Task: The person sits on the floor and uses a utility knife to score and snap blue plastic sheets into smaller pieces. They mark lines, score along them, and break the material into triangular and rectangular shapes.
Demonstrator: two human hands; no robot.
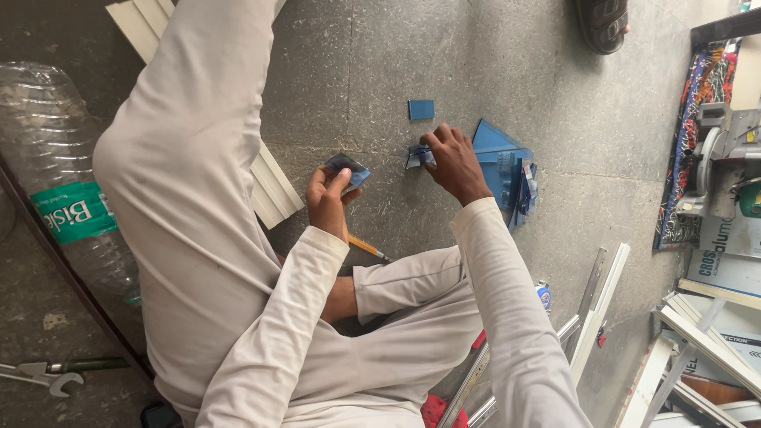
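Your left hand (329, 198) pinches blue shard (349, 169); right hand (453, 162), frame centre, grips blue scrap (417, 156); blue pile (506, 170) just right of it.

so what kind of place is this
Likely a small workshop for aluminium frame or window work, set on a stone floor. Pointers: metal channel lengths, a cutting machine, and a spanner. The left hand and right hand hold blue pieces.
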